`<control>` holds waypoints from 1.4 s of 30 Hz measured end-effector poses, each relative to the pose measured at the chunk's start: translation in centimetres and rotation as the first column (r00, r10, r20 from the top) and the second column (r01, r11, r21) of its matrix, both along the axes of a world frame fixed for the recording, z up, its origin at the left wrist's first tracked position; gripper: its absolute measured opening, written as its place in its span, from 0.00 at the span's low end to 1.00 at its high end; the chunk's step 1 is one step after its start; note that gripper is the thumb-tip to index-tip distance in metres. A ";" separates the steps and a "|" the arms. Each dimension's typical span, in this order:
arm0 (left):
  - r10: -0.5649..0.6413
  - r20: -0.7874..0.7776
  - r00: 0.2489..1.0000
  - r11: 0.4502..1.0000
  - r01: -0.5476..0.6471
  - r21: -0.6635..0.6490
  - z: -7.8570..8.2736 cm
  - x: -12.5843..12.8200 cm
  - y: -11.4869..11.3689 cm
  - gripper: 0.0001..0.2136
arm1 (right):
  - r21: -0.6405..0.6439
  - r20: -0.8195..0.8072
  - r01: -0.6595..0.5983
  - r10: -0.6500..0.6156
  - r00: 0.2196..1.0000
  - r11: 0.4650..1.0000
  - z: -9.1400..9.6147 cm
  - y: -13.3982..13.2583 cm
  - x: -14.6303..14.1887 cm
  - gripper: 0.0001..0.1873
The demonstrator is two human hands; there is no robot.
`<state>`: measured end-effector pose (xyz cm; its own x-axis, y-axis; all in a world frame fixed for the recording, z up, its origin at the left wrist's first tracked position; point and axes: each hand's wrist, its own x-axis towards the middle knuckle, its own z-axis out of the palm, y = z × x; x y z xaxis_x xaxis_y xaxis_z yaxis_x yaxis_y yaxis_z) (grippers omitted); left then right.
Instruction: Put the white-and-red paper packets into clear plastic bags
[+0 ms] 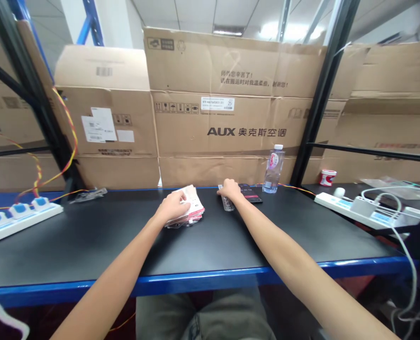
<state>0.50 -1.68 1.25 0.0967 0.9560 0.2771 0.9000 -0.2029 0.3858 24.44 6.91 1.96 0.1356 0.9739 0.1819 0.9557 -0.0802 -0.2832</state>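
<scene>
My left hand (174,206) lies on a stack of white and pink paper cards or packets (194,204), its fingers curled against the near left side. Clear plastic edges stick out under the stack. To the right, my right hand (230,188) is closed at the upper end of a clear, narrow plastic piece (227,204) with small markings. Its exact kind is too small to tell. Just behind my right wrist lies a flat black box (251,194) with a reddish stripe, partly covered by the hand.
A water bottle (273,169) stands beyond the black box. Power strips (21,219) with plugs and cables lie at the left, and another strip (351,210) at the right. Large cardboard panels (181,137) wall off the back. A blue edge (210,282) fronts the black tabletop (99,245).
</scene>
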 end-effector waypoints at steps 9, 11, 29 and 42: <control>0.002 -0.021 1.000 1.000 -0.002 -0.018 -0.1 -0.1 0.2 0.11 | -0.036 -0.018 -0.012 0.011 1.000 0.999 0.4 0.2 0.4 0.30; 0.003 -0.017 1.000 1.000 -0.003 -0.026 0.0 0.0 0.1 0.11 | -0.074 -0.020 -0.029 0.027 0.999 0.997 0.8 0.3 0.6 0.30; -0.021 -0.014 1.000 1.000 0.021 -0.005 -0.2 -0.1 0.2 0.10 | -0.334 -0.051 -0.180 0.173 0.984 0.925 1.7 1.0 0.7 0.16; -0.024 -0.009 1.000 1.000 0.024 0.000 -0.3 -0.1 0.4 0.11 | -0.256 0.051 -0.162 0.181 0.982 0.953 2.5 -1.0 -0.3 0.15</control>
<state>0.36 -1.26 0.98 0.1221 0.9534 0.2758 0.8983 -0.2243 0.3777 24.12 5.89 4.47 -0.0423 0.9968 -0.0671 0.9786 0.0278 -0.2037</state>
